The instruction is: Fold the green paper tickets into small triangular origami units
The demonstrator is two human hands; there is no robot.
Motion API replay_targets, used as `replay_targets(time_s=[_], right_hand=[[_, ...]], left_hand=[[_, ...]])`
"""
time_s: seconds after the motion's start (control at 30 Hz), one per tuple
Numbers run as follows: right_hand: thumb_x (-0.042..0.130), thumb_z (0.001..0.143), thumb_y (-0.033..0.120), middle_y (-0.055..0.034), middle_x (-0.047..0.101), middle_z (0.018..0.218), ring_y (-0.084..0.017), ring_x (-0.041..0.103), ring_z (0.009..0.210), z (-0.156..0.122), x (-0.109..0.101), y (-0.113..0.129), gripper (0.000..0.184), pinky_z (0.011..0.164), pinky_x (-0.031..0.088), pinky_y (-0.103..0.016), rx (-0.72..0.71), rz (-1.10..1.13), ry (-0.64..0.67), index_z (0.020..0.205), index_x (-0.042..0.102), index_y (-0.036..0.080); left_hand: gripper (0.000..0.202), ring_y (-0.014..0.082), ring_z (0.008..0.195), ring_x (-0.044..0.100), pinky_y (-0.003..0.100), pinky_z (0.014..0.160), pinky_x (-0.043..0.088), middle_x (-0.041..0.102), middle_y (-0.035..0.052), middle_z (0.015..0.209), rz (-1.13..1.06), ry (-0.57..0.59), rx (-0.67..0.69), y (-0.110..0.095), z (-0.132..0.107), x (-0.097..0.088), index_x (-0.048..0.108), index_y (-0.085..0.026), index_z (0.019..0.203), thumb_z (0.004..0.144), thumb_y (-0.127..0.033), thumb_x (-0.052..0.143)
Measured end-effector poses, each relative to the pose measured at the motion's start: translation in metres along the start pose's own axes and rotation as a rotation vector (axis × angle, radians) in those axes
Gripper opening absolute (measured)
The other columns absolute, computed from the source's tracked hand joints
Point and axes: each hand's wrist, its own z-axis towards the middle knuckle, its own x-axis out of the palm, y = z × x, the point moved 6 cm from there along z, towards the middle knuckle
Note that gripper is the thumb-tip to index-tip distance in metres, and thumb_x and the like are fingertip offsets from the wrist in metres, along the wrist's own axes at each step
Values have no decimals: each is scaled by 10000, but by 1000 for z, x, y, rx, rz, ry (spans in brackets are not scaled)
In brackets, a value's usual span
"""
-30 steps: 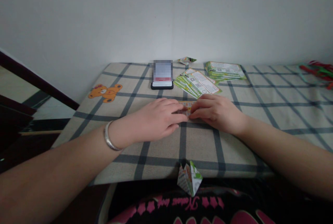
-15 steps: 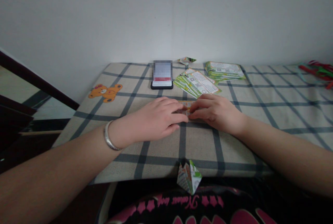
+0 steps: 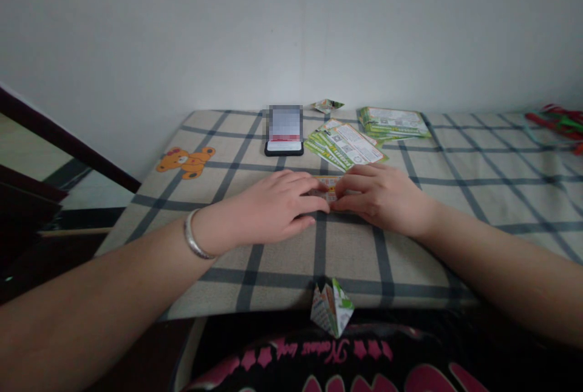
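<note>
A small printed paper with orange and white patches (image 3: 328, 182) lies on the tablecloth, mostly covered by my fingers. My left hand (image 3: 282, 206) comes from the left, fingers bent onto the paper's left side, a silver bangle on the wrist. From the other side, my right hand (image 3: 380, 197) is closed with thumb and fingertips on the paper's right part. The two sets of fingertips almost meet. How the paper is folded beneath them is hidden. Nearer to me, a folded paper piece (image 3: 331, 310) with pointed tips rests at the table's front edge.
Beyond my hands lie fanned green-and-white leaflets (image 3: 348, 144) and a leaflet stack (image 3: 396, 123). A phone (image 3: 285, 130) and another folded paper (image 3: 327, 105) sit near the wall. An orange bear picture (image 3: 186, 163) is at left, red and green items (image 3: 562, 124) at far right.
Hardly anything differs. Both hands stay on the paper with only slight finger movement, and the whole view has shifted a little.
</note>
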Motion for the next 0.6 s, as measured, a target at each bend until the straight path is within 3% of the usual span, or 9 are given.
replay_targets(time_s=[0.27,0.6], right_hand=[[509,941,246,-21,695,977,-184,588,862,0,-3,-7,228,662,384,-296,79,-34,38,1017,718,295],[530,894,161,-35,693,949,-171,618,822,-3,-2,-14,215,670,421,-276,145,27,28,948,723,239]], left_hand=[[281,254,1259,458,460,1071,371,532,78,1311,-13,16,-12,1,0,3,587,-262,1190,928,-297,490],[277,249,1266,461,454,1076,377,536,69,1315,-29,14,-26,1,0,0,596,-268,1182,926,-295,494]])
